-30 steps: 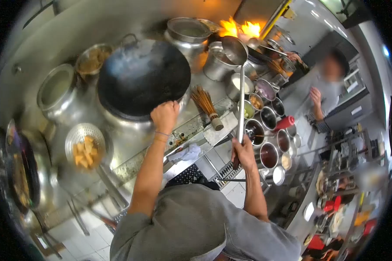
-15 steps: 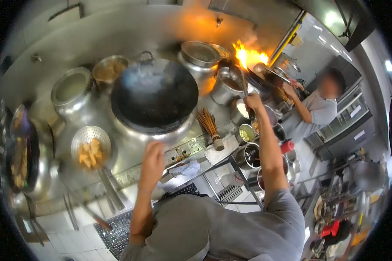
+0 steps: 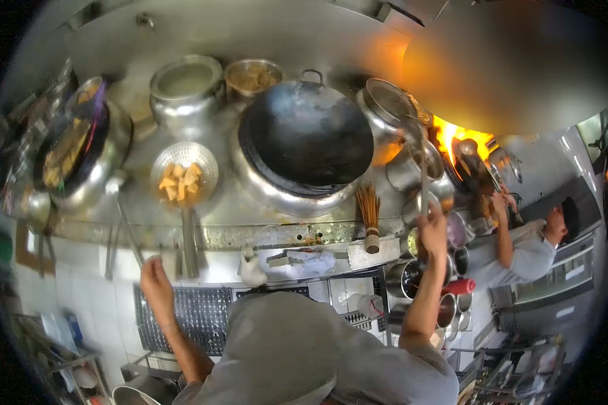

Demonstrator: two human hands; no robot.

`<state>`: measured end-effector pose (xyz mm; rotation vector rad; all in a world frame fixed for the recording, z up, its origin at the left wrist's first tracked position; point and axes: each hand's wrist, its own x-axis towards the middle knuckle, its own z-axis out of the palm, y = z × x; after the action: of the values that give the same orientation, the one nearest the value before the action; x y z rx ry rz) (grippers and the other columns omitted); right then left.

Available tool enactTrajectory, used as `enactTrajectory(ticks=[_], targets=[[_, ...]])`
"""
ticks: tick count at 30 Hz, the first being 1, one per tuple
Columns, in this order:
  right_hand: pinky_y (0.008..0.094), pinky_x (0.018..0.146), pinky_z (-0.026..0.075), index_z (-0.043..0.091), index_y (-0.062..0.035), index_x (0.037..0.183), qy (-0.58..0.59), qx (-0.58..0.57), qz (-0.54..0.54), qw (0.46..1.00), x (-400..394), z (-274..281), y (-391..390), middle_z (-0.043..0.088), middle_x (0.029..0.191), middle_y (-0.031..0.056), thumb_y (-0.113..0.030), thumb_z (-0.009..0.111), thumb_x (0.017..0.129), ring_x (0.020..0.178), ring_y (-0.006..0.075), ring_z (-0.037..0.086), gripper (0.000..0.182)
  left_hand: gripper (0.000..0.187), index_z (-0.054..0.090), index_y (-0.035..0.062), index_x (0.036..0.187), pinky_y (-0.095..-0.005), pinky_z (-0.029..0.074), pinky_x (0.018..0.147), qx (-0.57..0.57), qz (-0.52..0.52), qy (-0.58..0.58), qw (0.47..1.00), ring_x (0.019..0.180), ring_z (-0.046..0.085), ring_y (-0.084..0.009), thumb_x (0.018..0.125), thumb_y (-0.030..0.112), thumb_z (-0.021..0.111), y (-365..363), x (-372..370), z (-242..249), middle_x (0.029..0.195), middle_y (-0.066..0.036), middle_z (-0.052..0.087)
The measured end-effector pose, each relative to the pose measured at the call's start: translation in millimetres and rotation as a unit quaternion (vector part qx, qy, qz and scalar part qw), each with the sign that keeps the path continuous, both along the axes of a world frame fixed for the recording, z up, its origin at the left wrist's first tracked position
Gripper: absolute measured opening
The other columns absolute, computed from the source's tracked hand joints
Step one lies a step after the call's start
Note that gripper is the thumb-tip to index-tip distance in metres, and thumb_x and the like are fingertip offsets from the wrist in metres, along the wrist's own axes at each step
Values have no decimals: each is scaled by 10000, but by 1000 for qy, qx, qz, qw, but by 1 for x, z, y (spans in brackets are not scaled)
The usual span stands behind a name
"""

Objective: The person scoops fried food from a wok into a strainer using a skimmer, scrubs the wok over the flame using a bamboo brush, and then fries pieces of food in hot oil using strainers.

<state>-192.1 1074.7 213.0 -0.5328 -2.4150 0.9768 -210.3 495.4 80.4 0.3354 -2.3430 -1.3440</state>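
"Where was the ladle (image 3: 423, 182)?"

"In the right hand (image 3: 432, 233), gripped firmly—its head by the pot (image 3: 398, 169)."

"And the left hand (image 3: 157, 280)?"

"Curled at a long handle (image 3: 130, 226)—whether closed, I couldn't tell. Probably a reaching step; next called for a sure hold."

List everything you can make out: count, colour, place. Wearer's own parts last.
Woks: two, black, centre and left
Strainer: one, silver, left of centre wok
Food chunks: several, tan, in strainer
Steel pots: several, silver, behind strainer and right
Brush: one, brown, stove front
Cloth: one, whitish, front ledge
Flames: orange-yellow, right
Bottle: one, red, right
Co-worker: one, grey shirt, right
Ladle: one, silver, in right hand
Long-handled utensil: one, silver, at left hand; grip unclear
Right hand: one, bare, around ladle
Left hand: one, bare, lower left
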Motion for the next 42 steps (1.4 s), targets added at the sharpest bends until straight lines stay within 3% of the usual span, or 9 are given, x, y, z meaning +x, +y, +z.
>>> enactTrajectory(ticks=[2,10,15,21,28,31,32,39,42], targets=[[281,371,366,429,25,1337,-67,-259,20,963,13,31,-34,540,670,36,-50,546,862,430,120,473,495,155,594,-64,945,-341,473,732,-3,-12,-10,1000,806,607,-245,919,67,517,15,-13,19,886,-185,633],[269,371,376,420,19,1348,-110,-120,92,982,-38,-34,-95,528,667,36,-67,582,858,433,102,461,523,128,610,-54,922,-394,462,759,-40,-139,73,987,831,596,-359,879,30,525,76,-61,73,890,-223,620],[287,398,400,396,-15,1376,-219,-365,129,896,-62,-21,-95,560,695,61,-70,562,862,469,116,486,542,144,624,-26,962,-366,480,766,50,-181,28,982,848,618,-323,851,15,543,79,-59,34,914,-188,640],[286,424,412,523,4,1271,119,323,176,922,-87,-96,-80,599,709,72,-48,544,872,513,113,549,402,148,629,-24,953,-344,495,713,-2,-207,77,975,799,629,-289,824,-9,559,72,-48,41,887,-171,638],[228,378,353,478,3,1320,-204,-297,199,911,-77,-37,-90,577,687,25,-34,557,880,411,96,480,449,127,627,-34,954,-324,494,682,69,-203,31,976,781,635,-264,851,12,568,65,-46,35,880,-159,643],[284,486,459,482,54,1291,-176,-68,130,973,-92,-69,-85,640,797,96,-24,555,864,518,182,578,441,129,624,-33,961,-323,495,684,53,-253,51,965,781,637,-262,856,21,571,76,-49,35,890,-159,646],[362,702,510,474,105,1263,25,308,169,936,-95,-116,-52,660,945,197,-9,552,839,722,279,641,445,129,624,-33,961,-323,495,684,53,-251,49,965,781,637,-262,856,21,571,80,-48,37,890,-159,646],[316,747,484,506,32,1279,-299,-167,137,930,-26,-21,-112,667,944,172,-1,542,835,809,202,622,446,152,620,-18,990,-342,509,689,111,-345,-5,932,817,632,-285,864,33,553,111,-26,39,910,-168,639],[323,773,483,530,16,1248,-179,81,187,962,-18,-68,-67,658,974,242,-51,602,811,882,303,659,448,145,619,-21,999,-303,511,686,137,-399,-44,905,816,633,-211,873,28,567,133,-14,31,908,-144,648]])
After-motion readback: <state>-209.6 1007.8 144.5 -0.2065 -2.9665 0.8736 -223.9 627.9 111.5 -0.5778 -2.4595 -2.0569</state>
